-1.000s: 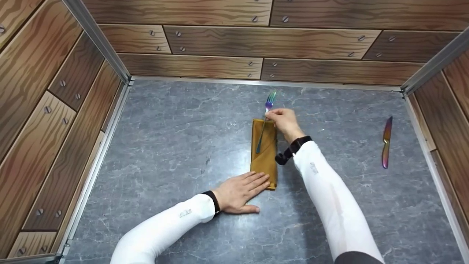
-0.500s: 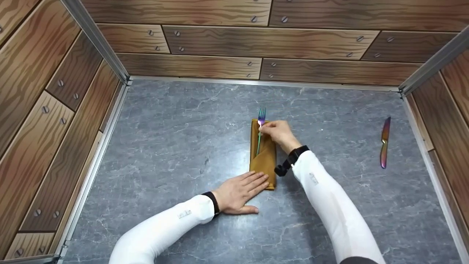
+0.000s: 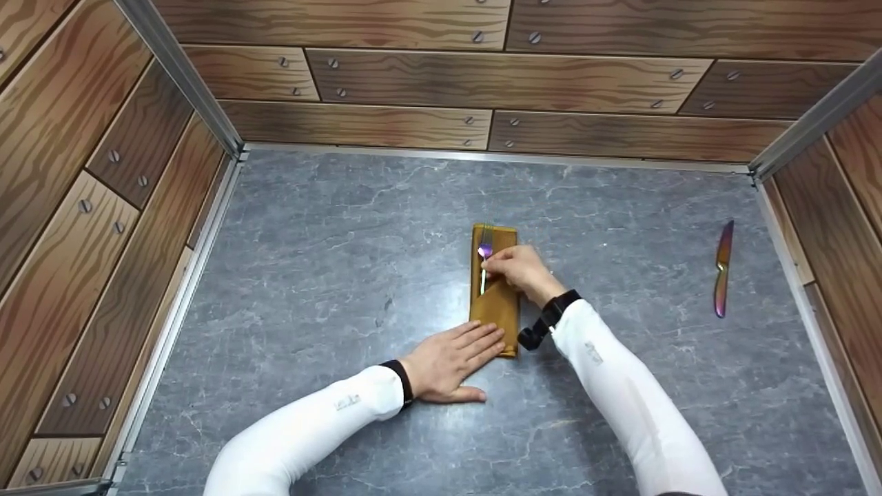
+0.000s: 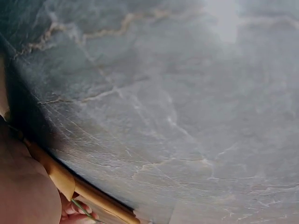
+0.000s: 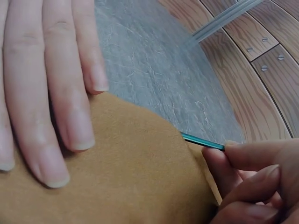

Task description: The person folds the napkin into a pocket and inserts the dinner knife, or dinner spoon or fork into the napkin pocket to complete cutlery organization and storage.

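A mustard-coloured folded napkin [image 3: 501, 317] lies lengthwise on the grey marbled surface, with a diagonal fold forming a pocket. My left hand [image 3: 448, 362] rests flat on its near end, fingers straight and thumb spread to the side. Between thumb and fingertips my right hand [image 3: 525, 272] pinches the handle of a rainbow-coloured fork [image 3: 485, 249]. The fork's tines lie over the napkin's far end, and its lower handle is hidden inside the pocket. In the right wrist view the handle [image 5: 203, 141] enters under the edge of the cloth [image 5: 135, 154].
A rainbow-coloured knife [image 3: 723, 269] lies at the right side of the surface, blade pointing away. Wood-patterned walls [image 3: 413, 76] with metal edging enclose the back, left and right.
My right hand has brought the fork left and towards me, sliding its handle down into the napkin's pocket. The left hand stays in place on the napkin.
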Demonstrator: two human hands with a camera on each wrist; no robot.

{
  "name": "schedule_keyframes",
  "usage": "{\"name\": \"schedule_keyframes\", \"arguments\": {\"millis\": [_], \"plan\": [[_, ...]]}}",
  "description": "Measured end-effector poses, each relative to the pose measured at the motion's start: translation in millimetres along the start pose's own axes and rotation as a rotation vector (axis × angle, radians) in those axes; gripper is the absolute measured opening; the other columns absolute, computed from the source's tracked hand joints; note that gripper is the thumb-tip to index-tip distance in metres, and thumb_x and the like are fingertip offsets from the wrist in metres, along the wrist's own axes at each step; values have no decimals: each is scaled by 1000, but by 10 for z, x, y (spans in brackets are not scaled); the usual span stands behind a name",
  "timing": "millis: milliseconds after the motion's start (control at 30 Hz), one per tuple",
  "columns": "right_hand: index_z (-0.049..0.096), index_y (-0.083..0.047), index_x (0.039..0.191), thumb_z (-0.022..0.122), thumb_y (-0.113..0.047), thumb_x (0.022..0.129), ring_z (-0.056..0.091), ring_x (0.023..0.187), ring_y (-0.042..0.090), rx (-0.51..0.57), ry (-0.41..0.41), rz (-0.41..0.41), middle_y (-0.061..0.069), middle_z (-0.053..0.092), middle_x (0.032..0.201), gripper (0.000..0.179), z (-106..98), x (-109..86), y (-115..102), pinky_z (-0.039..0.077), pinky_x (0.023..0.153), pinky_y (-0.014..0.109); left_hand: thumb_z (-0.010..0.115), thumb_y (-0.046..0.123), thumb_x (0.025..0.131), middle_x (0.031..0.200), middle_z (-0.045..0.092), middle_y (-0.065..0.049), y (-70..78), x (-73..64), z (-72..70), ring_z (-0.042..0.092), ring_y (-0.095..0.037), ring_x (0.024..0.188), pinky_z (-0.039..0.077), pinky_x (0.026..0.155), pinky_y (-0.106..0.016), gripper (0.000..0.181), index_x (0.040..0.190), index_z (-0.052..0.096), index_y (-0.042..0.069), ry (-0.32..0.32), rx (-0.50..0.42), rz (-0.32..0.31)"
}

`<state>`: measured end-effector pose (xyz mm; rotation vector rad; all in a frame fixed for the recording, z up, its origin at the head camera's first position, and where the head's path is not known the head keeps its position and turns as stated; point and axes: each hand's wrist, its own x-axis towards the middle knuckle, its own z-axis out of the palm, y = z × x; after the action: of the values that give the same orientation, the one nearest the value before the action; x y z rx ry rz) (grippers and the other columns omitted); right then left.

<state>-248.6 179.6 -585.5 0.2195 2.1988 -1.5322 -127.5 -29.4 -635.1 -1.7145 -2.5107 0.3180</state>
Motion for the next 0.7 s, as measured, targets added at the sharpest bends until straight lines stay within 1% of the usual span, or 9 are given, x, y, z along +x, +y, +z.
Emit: {"name": "schedule_keyframes", "arguments": {"millis": [100, 167, 233, 333, 467, 567, 600, 700], "plan": [[76, 2, 95, 75, -15, 92, 33, 43, 2, -5, -42, -6, -6, 51, 56, 18, -6, -9, 32, 26, 40, 20, 16, 73, 101, 169, 17, -12, 0, 1, -2, 13, -27, 156, 11, 126, -40, 91, 163, 21, 7, -2, 9, -1], [76, 1, 93, 75, -16, 92, 34, 43, 3, -31, -68, -6, -7, 47, 54, 16, -1, -13, 46, 27, 40, 20, 16, 74, 101, 169, 18, -12, 1, 1, -10, 14, -27, 156, 11, 126, -40, 91, 163, 21, 7, -4, 13, -2], [76, 0, 92, 74, -16, 92, 35, 44, 3, -63, -88, -6, -8, 46, 55, 16, 10, -8, 60, 28, 40, 20, 17, 74, 101, 169, 18, -12, 2, 0, -17, 14, -27, 156, 12, 126, -39, 91, 163, 21, 7, -5, 14, -4], [76, -1, 90, 74, -17, 93, 35, 44, 4, -105, -96, -2, -8, 44, 54, 16, 27, 1, 75, 28, 40, 21, 18, 74, 101, 169, 18, -12, 4, -6, -21, 15, -27, 156, 12, 126, -39, 91, 163, 22, 7, -1, 1, -4], [76, -1, 89, 74, -17, 92, 34, 43, 4, -116, -86, 1, -8, 45, 53, 16, 46, 10, 83, 27, 39, 21, 20, 74, 101, 169, 18, -12, 4, -10, -20, 14, -27, 156, 12, 126, -39, 91, 163, 22, 7, 0, -22, -5], [76, 1, 89, 75, -15, 91, 35, 42, 3, -128, -68, -16, -8, 46, 53, 16, 67, 10, 75, 28, 39, 20, 20, 74, 101, 169, 18, -12, 0, -10, -19, 14, -27, 156, 12, 126, -39, 92, 163, 22, 7, -1, -30, -4], [76, 1, 88, 75, -15, 90, 35, 42, 3, -140, -58, -25, -8, 46, 53, 16, 76, 10, 71, 29, 39, 20, 21, 73, 101, 169, 18, -12, -2, -10, -19, 15, -27, 156, 12, 126, -39, 91, 163, 22, 6, 0, -33, -4], [77, 2, 85, 77, -15, 89, 38, 42, 3, -194, -26, -52, -7, 52, 55, 17, 99, 13, 63, 32, 40, 20, 22, 73, 101, 169, 17, -12, -9, -11, -26, 14, -27, 156, 12, 126, -38, 91, 163, 21, 6, -7, -45, -4]]}}
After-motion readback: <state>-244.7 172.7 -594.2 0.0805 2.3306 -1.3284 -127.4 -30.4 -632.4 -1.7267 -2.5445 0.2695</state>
